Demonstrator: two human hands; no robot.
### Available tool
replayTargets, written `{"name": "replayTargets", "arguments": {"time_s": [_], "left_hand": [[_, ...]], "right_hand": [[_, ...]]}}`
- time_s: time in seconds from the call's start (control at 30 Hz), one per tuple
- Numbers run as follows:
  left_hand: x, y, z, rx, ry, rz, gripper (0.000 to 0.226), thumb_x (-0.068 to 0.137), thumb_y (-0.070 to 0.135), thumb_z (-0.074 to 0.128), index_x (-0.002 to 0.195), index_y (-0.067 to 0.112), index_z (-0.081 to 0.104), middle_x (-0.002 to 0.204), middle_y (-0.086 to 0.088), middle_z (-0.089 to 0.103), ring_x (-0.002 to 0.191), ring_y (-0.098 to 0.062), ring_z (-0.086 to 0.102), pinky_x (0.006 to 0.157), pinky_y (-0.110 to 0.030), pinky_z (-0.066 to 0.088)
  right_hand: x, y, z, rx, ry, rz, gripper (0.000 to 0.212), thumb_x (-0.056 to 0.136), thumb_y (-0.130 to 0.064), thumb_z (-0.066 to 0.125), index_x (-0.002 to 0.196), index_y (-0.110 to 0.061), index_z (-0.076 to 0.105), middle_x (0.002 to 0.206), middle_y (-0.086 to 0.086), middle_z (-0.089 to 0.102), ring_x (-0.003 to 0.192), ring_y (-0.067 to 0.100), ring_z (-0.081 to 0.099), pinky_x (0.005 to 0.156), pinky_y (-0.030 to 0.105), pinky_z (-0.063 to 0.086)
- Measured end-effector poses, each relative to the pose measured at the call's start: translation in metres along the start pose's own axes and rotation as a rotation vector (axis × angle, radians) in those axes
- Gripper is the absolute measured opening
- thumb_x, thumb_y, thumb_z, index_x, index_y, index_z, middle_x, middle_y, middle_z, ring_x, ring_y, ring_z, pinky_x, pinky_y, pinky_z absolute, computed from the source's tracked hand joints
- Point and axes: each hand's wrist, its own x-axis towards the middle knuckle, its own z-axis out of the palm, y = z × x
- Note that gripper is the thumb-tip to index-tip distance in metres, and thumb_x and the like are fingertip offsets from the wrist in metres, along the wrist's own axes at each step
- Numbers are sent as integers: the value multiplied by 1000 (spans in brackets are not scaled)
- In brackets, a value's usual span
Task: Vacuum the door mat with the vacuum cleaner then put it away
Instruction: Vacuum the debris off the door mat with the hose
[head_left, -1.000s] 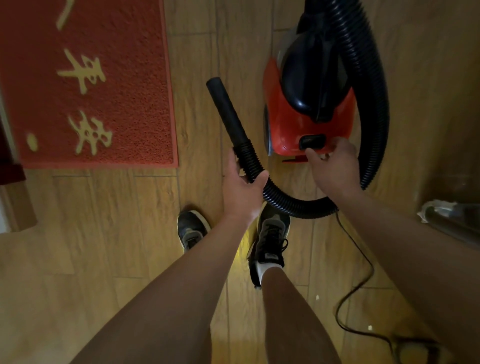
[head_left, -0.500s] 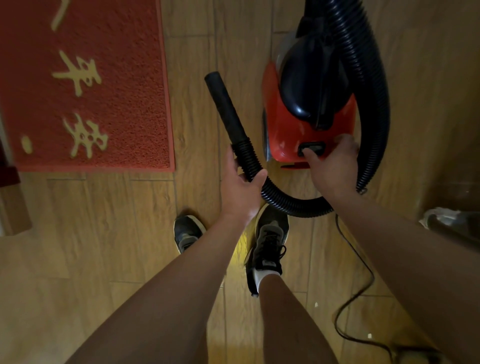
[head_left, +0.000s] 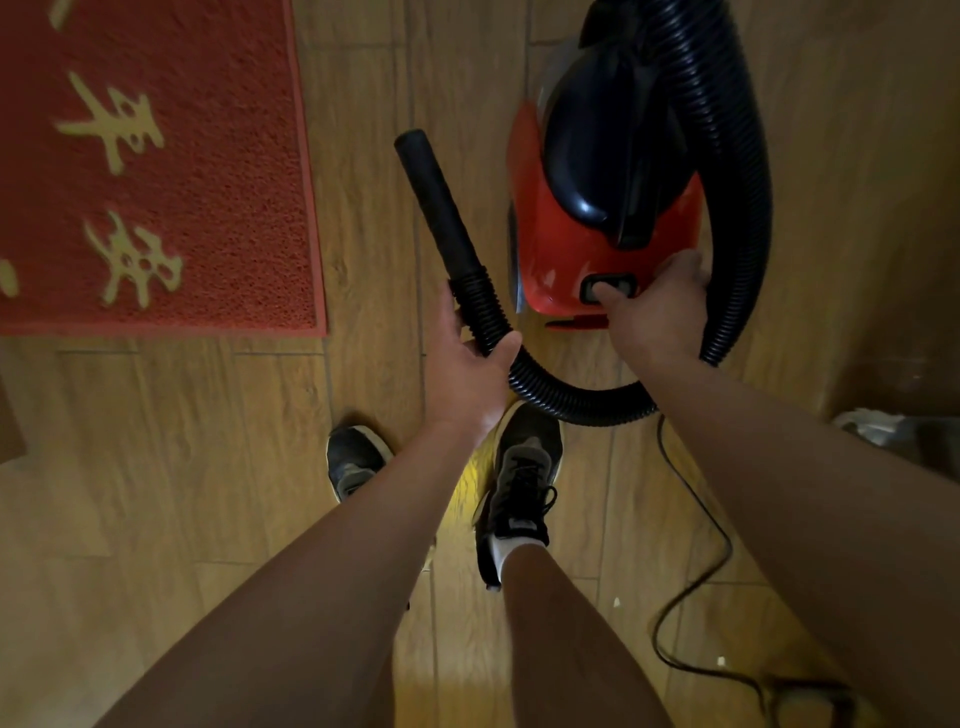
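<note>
A red door mat (head_left: 208, 171) with yellow characters lies on the wooden floor at the upper left. The red and black vacuum cleaner (head_left: 561, 239) stands at the upper middle, right of the mat. Its black ribbed hose (head_left: 743, 171) loops round the right side and back under the body. My left hand (head_left: 465, 364) grips the hose just below the black nozzle tube (head_left: 436, 202), which points up and left, off the mat. My right hand (head_left: 657, 306) rests on the vacuum's near end, thumb on the black switch (head_left: 610, 286).
My two feet in dark shoes (head_left: 524, 483) stand on the floor just below the hose loop. The black power cord (head_left: 696, 566) trails from the vacuum to the lower right. A pale crumpled object (head_left: 878, 426) lies at the right edge.
My right thumb has moved up onto the black switch. The nozzle and my left hand have shifted slightly; the view has drifted a little.
</note>
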Motion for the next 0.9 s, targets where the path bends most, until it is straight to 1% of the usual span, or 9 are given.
{"name": "replayTargets", "arguments": {"time_s": [0.1,0.23,0.37,0.47,0.53,0.63,0.7,0.8,0.9], "left_hand": [[0,3,2,10,-13,-2,84,94,5,69,157,36,25,137,10,58,110,-9,68,102,-45,54],[1,6,1,11,-21,1,84,93,4,68,157,37,25,139,9,57,115,-13,66,103,-49,53],[0,10,-3,28,-29,11,85,94,3,68,158,35,24,134,7,59,108,-13,68,101,-46,55],[1,10,-6,17,-37,13,83,94,1,68,157,36,26,132,5,59,108,-16,67,100,-47,55],[2,9,-8,25,-35,15,82,93,3,68,155,38,28,131,7,60,110,-15,67,100,-49,55],[2,8,-11,40,-23,21,82,92,5,70,154,41,29,129,6,60,114,-18,66,100,-51,55],[4,7,-15,34,-25,20,83,92,4,70,155,40,28,126,7,61,112,-19,66,99,-51,55],[5,8,-21,36,-32,9,84,93,4,69,156,38,26,122,13,61,107,-15,68,99,-50,56],[5,9,-29,46,-28,20,86,93,6,70,158,38,24,128,8,62,107,-13,68,99,-47,56]], "right_hand": [[0,-1,-2,-8,-5,-17,62,81,-36,81,123,-7,46,129,11,50,114,29,55,97,42,49],[-5,-1,-5,12,-18,-25,60,84,-35,80,124,-6,46,129,11,51,114,28,55,91,36,46],[-8,-3,-8,30,-16,-23,61,85,-36,79,127,-6,46,131,10,51,115,27,56,92,34,47],[-11,-6,-8,31,-11,-15,63,85,-37,78,129,-6,46,132,10,51,115,28,57,92,33,47],[-14,-8,-7,33,-10,-21,64,84,-38,78,129,-6,46,132,11,50,116,28,56,94,35,48],[-19,-9,-6,35,-25,-28,65,85,-41,76,131,-6,46,132,12,50,117,30,56,98,41,50],[-23,-11,-5,28,-36,-51,65,85,-40,76,132,-6,46,133,13,50,119,31,55,98,41,49],[-32,-15,-4,-9,-51,-98,66,86,-41,75,133,-5,44,133,15,49,121,32,53,99,42,48],[-41,-24,-3,-42,-73,-133,63,88,-41,73,132,-6,45,132,14,49,118,31,54,96,40,47]]}}
